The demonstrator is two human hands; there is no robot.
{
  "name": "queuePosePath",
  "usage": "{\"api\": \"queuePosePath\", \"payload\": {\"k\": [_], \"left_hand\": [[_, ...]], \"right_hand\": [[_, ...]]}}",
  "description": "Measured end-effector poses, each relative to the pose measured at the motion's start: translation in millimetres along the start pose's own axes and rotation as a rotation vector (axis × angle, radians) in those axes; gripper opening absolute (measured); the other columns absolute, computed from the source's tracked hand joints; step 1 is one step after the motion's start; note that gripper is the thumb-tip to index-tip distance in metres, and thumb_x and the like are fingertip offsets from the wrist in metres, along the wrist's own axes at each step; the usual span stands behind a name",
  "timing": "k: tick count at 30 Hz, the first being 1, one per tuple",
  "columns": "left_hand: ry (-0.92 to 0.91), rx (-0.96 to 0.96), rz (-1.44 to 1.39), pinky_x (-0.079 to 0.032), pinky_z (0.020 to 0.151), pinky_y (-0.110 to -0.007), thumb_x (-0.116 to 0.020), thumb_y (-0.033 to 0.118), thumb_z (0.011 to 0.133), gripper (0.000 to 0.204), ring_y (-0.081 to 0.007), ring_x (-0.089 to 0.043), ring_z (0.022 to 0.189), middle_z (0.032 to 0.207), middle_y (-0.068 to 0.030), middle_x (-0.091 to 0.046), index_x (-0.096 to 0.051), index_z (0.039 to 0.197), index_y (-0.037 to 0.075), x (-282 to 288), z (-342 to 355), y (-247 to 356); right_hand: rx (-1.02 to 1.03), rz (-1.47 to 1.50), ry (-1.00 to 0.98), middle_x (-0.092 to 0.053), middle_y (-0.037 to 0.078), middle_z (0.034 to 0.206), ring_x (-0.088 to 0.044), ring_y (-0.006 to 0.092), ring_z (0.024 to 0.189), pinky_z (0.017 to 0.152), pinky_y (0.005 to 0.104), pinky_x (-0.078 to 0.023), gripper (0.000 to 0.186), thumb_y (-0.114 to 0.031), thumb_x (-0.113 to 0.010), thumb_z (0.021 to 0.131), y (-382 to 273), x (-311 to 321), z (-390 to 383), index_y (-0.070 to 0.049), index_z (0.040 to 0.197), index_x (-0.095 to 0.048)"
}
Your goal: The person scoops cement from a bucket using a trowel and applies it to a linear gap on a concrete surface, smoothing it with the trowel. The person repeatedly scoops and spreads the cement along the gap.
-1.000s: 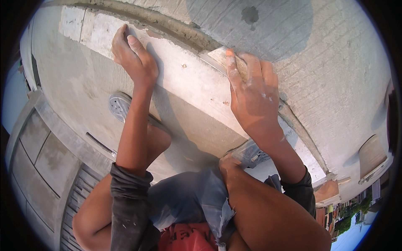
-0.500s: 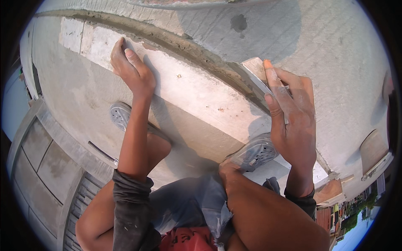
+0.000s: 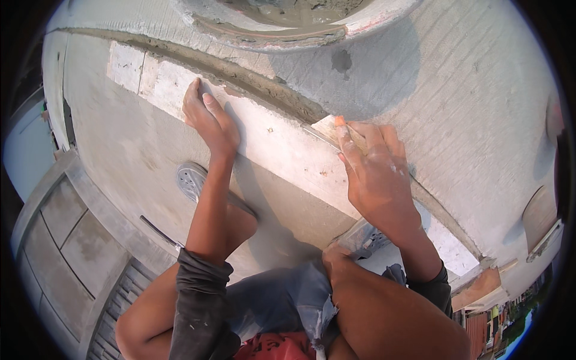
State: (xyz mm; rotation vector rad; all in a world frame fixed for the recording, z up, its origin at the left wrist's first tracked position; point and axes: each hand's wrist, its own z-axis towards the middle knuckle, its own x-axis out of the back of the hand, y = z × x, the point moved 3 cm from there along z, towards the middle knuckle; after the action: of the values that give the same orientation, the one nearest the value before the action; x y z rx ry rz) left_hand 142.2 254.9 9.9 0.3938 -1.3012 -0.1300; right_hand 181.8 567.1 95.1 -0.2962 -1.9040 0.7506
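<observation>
A long white board (image 3: pixel 288 153) lies along a strip of wet mortar (image 3: pixel 240 75) on the concrete. My left hand (image 3: pixel 210 117) rests by the board's far-left stretch, its fingers extended and holding nothing. In my right hand (image 3: pixel 378 168) is a small flat wooden float (image 3: pixel 327 129), set over the mortar strip at the board's edge. My right fingers wrap over the float and partly hide it; the index fingertip has an orange covering.
A round tub (image 3: pixel 288 39) with grey mortar stands at the far edge. Another flat wooden tool (image 3: pixel 543 222) lies at the far right. Grey clogs are on my feet, one clog (image 3: pixel 191 180) beside my left forearm. A dark rod (image 3: pixel 161 231) lies near the grey panelled structure (image 3: pixel 66 234).
My right hand and the float have moved left and nearer along the mortar strip. The view has shifted, bringing more of the mortar tub into sight. My left hand stays by the board.
</observation>
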Motion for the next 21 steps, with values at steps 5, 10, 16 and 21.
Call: {"api": "queuePosePath", "payload": {"k": [5, 10, 16, 21], "left_hand": [[-0.022, 0.025, -0.034, -0.024, 0.124, -0.051, -0.038, 0.025, 0.116, 0.048, -0.0379, -0.046, 0.145, 0.151, -0.0217, -0.055, -0.047, 0.155, -0.003, 2.2, -0.2, -5.4], [-0.016, 0.036, -0.074, -0.024, 0.124, -0.051, -0.047, 0.016, 0.111, 0.048, -0.0389, -0.046, 0.146, 0.154, -0.0228, -0.054, -0.046, 0.155, -0.002, -9.9, 3.6, 5.3], [-0.008, 0.070, -0.039, -0.026, 0.124, -0.053, -0.053, 0.020, 0.110, 0.048, -0.0384, -0.045, 0.147, 0.154, -0.0218, -0.052, -0.048, 0.153, -0.001, 4.0, 6.7, 3.2], [-0.040, 0.100, -0.038, -0.028, 0.122, -0.053, -0.058, 0.023, 0.109, 0.052, -0.0353, -0.045, 0.147, 0.155, -0.0182, -0.052, -0.048, 0.154, 0.000, 2.3, -1.2, 7.8]], "right_hand": [[0.054, 0.343, 0.066, -0.070, 0.016, 0.126, -0.062, 0.0346, 0.109, 0.089, 0.0438, -0.054, 0.042, -0.009, -0.068, 0.099, -8.3, 100.5, -11.1, 0.000, 0.140, -0.070], [0.083, 0.312, 0.482, -0.073, 0.018, 0.120, -0.066, 0.0337, 0.108, 0.092, 0.0434, -0.055, 0.036, -0.012, -0.068, 0.102, -32.2, 186.9, 35.2, -0.004, 0.137, -0.074], [0.221, -0.578, 0.409, -0.071, 0.017, 0.109, -0.063, 0.0291, 0.109, 0.097, 0.0456, -0.047, 0.028, -0.018, -0.069, 0.102, -83.2, 188.1, 147.5, -0.005, 0.124, -0.080], [0.250, -0.894, 0.151, -0.067, 0.013, 0.116, -0.051, 0.0302, 0.124, 0.104, 0.0412, -0.039, 0.030, -0.026, -0.073, 0.099, -58.8, 114.7, 199.6, -0.001, 0.113, -0.082]]}}
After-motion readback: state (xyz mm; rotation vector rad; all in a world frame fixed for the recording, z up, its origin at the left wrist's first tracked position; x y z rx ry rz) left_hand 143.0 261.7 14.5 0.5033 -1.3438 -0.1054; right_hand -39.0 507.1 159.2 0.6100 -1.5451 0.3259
